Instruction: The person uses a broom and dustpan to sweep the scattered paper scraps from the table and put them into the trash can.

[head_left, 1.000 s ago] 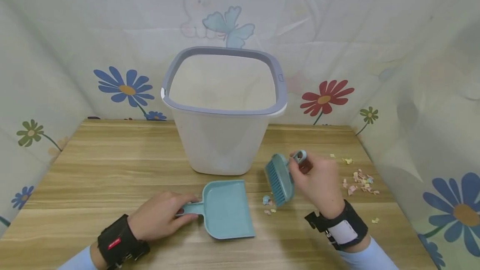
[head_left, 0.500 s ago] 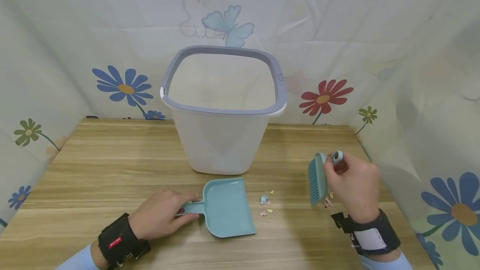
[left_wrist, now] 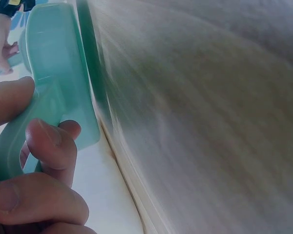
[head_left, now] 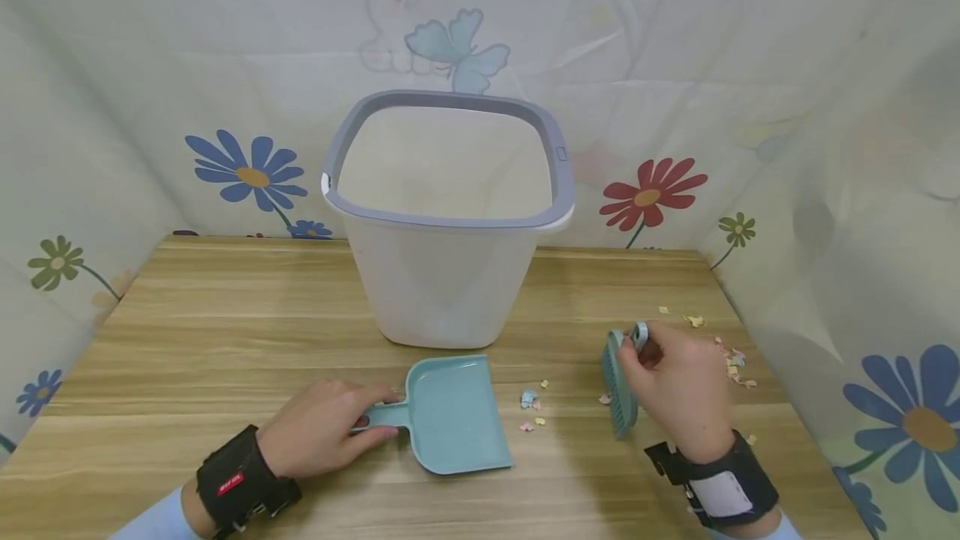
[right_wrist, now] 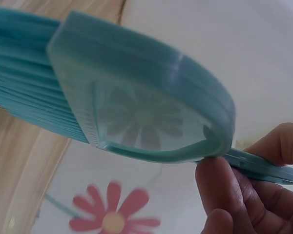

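Gripping the brush [head_left: 617,390] by its looped handle with the right hand [head_left: 675,390], fingers and thumb curled round it. Confirmed in the right wrist view: fingertips [right_wrist: 219,185] pinched on the handle behind the brush back [right_wrist: 146,107].

Comparing with half a second ago: brush lower and a little further left, bristle edge down at the table [head_left: 225,315] or just above it; cannot tell which. Back then held clear of the wood, further right. A full second ago sat close to the dustpan [head_left: 457,415], right beside the small scraps [head_left: 531,402]. So: out to the right, then down again, now heading back left.

Leaving the loose scatter of scraps [head_left: 731,361] behind the hand, on the right side, untouched by the bristles. Showing one pink bit just left of the bristles; the small cluster near the pan mouth looks unmoved across all three head views.

Holding the dustpan handle with the left hand [head_left: 322,432], fingers [left_wrist: 53,146] wrapped round it. Pan flat on the table, mouth facing right, same spot and same angle as before. Nothing visible inside it.

Standing behind the pan: the white bin [head_left: 450,273] with the grey rim, upright, not shifted.

Reading it as a fresh stroke just begun, with most of the scraps not yet gathered and none in the pan.
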Tool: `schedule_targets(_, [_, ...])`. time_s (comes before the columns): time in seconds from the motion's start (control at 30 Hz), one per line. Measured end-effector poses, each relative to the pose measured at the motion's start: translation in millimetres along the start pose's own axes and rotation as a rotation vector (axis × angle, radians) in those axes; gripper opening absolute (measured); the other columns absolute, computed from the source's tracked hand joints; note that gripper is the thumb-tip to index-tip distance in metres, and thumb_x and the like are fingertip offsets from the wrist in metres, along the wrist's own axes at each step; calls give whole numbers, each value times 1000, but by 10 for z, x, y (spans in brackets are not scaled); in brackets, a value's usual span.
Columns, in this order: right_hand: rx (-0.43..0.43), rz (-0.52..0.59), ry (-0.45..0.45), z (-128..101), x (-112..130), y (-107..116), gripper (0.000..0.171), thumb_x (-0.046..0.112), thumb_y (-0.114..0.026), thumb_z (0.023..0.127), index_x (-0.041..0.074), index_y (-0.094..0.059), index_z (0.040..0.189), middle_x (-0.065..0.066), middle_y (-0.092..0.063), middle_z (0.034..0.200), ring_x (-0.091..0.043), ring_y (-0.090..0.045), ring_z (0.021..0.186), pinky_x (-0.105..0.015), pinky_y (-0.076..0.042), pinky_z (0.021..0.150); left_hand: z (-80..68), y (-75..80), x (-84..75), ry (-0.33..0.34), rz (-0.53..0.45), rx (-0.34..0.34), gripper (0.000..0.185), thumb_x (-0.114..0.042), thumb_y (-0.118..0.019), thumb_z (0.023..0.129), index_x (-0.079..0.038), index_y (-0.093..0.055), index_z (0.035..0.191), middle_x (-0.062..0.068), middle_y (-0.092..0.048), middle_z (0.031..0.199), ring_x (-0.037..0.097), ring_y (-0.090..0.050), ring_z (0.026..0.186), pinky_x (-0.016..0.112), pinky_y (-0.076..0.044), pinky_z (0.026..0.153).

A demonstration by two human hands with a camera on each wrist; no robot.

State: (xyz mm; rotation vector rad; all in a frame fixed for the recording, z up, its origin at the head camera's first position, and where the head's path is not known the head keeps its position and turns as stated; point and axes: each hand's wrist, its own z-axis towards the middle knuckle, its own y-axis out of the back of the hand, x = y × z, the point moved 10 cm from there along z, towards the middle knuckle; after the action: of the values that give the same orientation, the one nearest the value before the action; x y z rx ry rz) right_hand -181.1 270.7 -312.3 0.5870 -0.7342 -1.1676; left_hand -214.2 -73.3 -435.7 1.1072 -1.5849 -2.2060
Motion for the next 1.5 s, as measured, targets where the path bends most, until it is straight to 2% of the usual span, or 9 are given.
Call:
schedule_targets(0.3, [18,186,85,6,582,-228,12,2,-76,80,9,-68,73,5,-60,57,2,-48,49,-13,-38,46,5,16,-28,-8,18,-3,32,-45,-71,98,-20,-72,118,-15,-70,88,-7,-47,62,17,-39,57])
schedule_targets(0.43, [-1,213,121,8,783,-280,16,3,-75,79,12,-65,70,8,-57,55,5,-46,48,-13,-37,46,2,24,-40,-14,23,-14,31,-43,-72,97,-19,-73,118,-17,-67,83,-8,-43,60,16,-36,54])
schedule_targets(0.6, [-7,243,113,3,920,-319,16,4,-75,79,13,-65,69,8,-57,54,5,-46,48,-13,-36,46,2,14,-25,-15,32,-14,33,-43,-73,96,-19,-75,119,-21,-61,74,-10,-38,55,16,-31,49])
schedule_targets(0.73, [15,300,92,5,962,-349,13,3,-76,79,12,-69,73,7,-61,57,5,-49,50,-12,-39,47,2,12,-27,-15,25,-9,31,-42,-74,96,-21,-76,118,-22,-59,74,-11,-37,55,15,-31,49])
schedule_targets(0.83, [35,396,62,14,933,-355,10,-2,-75,80,8,-73,79,4,-66,62,5,-52,51,-12,-43,47,3,13,-26,-4,14,-2,31,-42,-74,96,-22,-76,119,-22,-60,74,-10,-36,54,15,-31,48])
schedule_targets(0.97, [21,495,14,38,842,-310,11,-6,-74,82,4,-75,85,1,-71,67,4,-55,51,-13,-45,46,4,10,-22,9,12,9,32,-41,-75,95,-21,-76,120,-21,-60,74,-10,-36,53,16,-30,47])
schedule_targets(1.2, [19,441,-6,90,751,-263,9,-4,-74,83,4,-76,87,1,-71,67,4,-54,51,-13,-44,46,-5,-3,8,35,-3,39,33,-41,-75,95,-19,-76,120,-19,-62,77,-10,-37,53,17,-30,47])
schedule_targets(1.4, [73,339,12,101,760,-336,4,2,-76,84,7,-75,84,3,-66,62,2,-51,52,-13,-41,47,-10,17,17,42,3,55,34,-38,-76,95,-17,-75,121,-20,-57,71,-9,-35,52,17,-29,47])
schedule_targets(1.5, [104,388,23,94,785,-386,7,2,-75,84,9,-75,83,5,-66,64,2,-51,53,-13,-41,48,-17,-1,27,51,-6,81,36,-38,-74,96,-16,-73,124,-18,-60,76,-8,-38,55,17,-32,50])
